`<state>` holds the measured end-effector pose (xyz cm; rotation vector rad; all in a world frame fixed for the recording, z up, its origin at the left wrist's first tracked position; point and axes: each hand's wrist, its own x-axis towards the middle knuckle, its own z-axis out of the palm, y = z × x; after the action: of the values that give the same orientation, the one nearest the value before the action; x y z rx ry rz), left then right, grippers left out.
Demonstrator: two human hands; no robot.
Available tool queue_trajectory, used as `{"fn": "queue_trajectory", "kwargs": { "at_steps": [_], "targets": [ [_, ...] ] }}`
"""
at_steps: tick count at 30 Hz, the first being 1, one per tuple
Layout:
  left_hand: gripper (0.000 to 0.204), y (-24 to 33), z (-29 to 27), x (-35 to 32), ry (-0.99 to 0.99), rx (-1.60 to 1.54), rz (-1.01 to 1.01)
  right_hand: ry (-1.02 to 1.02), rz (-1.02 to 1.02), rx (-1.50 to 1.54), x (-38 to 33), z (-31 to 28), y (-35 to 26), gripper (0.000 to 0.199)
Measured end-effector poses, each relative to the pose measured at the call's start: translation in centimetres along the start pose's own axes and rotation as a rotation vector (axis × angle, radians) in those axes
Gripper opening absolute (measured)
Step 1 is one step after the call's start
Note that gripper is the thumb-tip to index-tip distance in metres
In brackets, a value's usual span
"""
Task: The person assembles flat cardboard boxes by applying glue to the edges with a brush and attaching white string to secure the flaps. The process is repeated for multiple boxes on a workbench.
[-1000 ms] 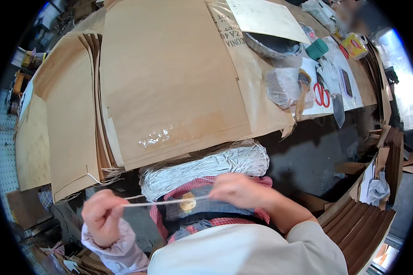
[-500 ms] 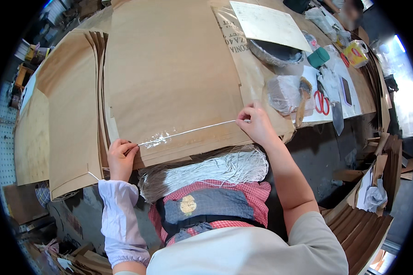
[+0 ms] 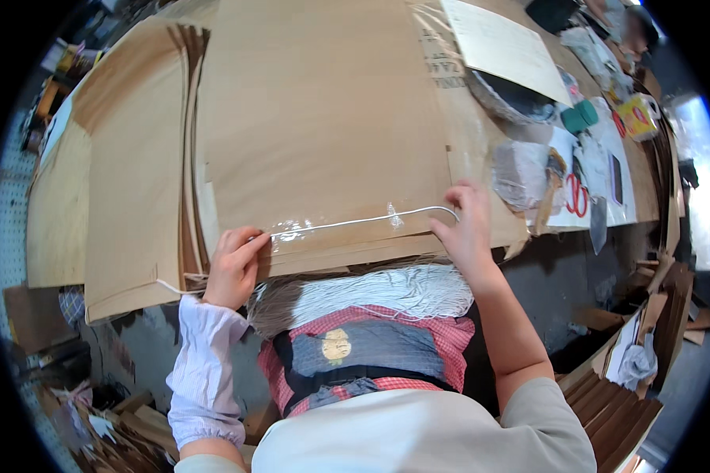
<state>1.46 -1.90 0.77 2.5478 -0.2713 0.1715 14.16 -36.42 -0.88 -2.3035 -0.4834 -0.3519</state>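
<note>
A thin white cord [image 3: 347,224] lies across the lower part of a large brown kraft paper sheet [image 3: 323,118], over glossy wet-looking patches. My left hand [image 3: 235,266] pinches the cord's left part between thumb and fingertips, resting on the paper. At the right, the cord bends downward and ends beside my right hand [image 3: 469,230], whose thumb and fingers are apart around its tip. A thick bundle of white cords [image 3: 386,290] lies across my lap, just below the table edge. Another short white cord [image 3: 170,287] sticks out by my left wrist.
Folded brown paper bags [image 3: 134,158] are stacked on the left. To the right are a plastic-wrapped block [image 3: 519,175], a brush [image 3: 551,193], red-handled scissors [image 3: 577,195], a phone [image 3: 616,180], a green lid [image 3: 580,117] and a basin [image 3: 513,101] partly under a white board [image 3: 509,47].
My right thumb and fingers have parted from the cord's right end, and the once taut cord now curves there. My left hand has shifted right with the cord. The whole view has shifted slightly.
</note>
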Motion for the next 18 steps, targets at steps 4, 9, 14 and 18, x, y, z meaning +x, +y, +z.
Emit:
{"fn": "queue_trajectory", "kwargs": {
  "at_steps": [4, 9, 14, 18],
  "targets": [
    [0.029, 1.1, -1.8, 0.7, -0.083, -0.069, -0.043, -0.14, -0.47, 0.009, -0.4, 0.2, 0.0, 0.017],
    [0.022, -0.7, -2.4, 1.8, -0.098, -0.203, -0.319, -0.393, 0.12, 0.318, 0.6, 0.8, 1.0, 0.016],
    [0.016, -0.7, -0.1, 1.7, 0.055, 0.123, -0.486, -0.303, 0.119, -0.035, 0.9, 2.4, -0.4, 0.021],
    [0.014, 0.5, 0.5, 2.1, 0.005, 0.437, -0.577, -0.07, -0.072, -0.264, 0.1, 3.6, 0.0, 0.031]
  ]
}}
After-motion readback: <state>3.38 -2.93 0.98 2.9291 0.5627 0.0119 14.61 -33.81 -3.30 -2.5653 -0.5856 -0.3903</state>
